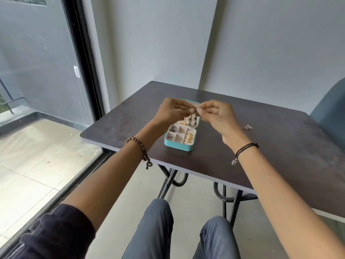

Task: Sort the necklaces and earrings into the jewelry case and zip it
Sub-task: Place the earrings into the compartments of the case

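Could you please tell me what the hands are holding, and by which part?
The left hand and right hand pinch one small dark jewelry piece between them, above the open jewelry case; which part is too small to tell.

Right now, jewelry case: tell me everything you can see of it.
The jewelry case is a small teal rectangular box, leather-like outside, pale lining inside. It lies open on the dark table, near the front edge, lid up at the back. The base is split into small compartments: gold pieces in the right ones, a dark item back-left, the rest look empty. Dark pendants hang in the lid. The left hand and right hand, pinching a small piece, partly hide the lid; contact unclear.
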Action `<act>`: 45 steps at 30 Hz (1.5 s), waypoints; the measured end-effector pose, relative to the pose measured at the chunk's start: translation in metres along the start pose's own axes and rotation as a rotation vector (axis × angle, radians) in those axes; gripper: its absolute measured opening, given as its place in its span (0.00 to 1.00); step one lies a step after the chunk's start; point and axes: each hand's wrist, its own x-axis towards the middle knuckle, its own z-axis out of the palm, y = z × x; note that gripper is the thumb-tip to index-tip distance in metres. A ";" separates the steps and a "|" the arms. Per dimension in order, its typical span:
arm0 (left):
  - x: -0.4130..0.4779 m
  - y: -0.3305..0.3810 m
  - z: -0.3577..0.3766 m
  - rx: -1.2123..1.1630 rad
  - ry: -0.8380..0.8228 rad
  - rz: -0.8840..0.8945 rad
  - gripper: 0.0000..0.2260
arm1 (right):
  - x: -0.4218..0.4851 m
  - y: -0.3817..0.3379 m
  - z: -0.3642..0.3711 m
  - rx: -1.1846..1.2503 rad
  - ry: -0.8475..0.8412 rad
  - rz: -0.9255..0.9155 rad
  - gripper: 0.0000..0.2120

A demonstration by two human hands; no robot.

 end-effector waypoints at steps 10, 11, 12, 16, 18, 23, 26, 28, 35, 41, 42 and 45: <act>0.006 -0.019 -0.011 0.039 0.055 0.001 0.05 | 0.009 0.006 0.019 0.012 -0.024 0.058 0.02; 0.005 -0.021 -0.011 0.040 0.060 0.002 0.04 | 0.009 0.006 0.022 0.010 -0.025 0.059 0.03; 0.005 -0.023 -0.011 0.042 0.064 0.001 0.04 | 0.009 0.005 0.024 0.004 -0.027 0.058 0.04; 0.002 -0.029 -0.013 0.080 0.073 -0.005 0.04 | 0.007 0.004 0.033 -0.027 -0.038 0.069 0.06; 0.002 -0.032 -0.016 0.090 0.070 -0.007 0.05 | 0.007 0.006 0.036 -0.043 -0.045 0.079 0.06; 0.001 -0.040 -0.020 0.130 0.061 -0.015 0.07 | 0.004 0.012 0.041 -0.060 -0.058 0.085 0.05; 0.000 -0.043 -0.020 0.129 0.038 -0.035 0.06 | 0.004 0.019 0.042 -0.084 -0.061 0.085 0.03; -0.002 -0.044 -0.019 0.144 0.020 -0.042 0.06 | 0.005 0.024 0.041 -0.105 -0.060 0.086 0.05; -0.002 -0.042 -0.011 0.352 0.037 -0.039 0.04 | 0.004 0.036 0.038 -0.210 -0.026 0.054 0.07; 0.002 -0.054 -0.006 0.397 0.060 -0.121 0.01 | 0.009 0.044 0.039 -0.291 -0.024 0.044 0.07; 0.003 -0.055 -0.005 0.421 0.073 -0.111 0.00 | 0.010 0.045 0.039 -0.296 -0.030 0.039 0.07; 0.002 -0.058 -0.003 0.475 0.094 -0.079 0.04 | 0.011 0.046 0.040 -0.340 -0.044 0.017 0.05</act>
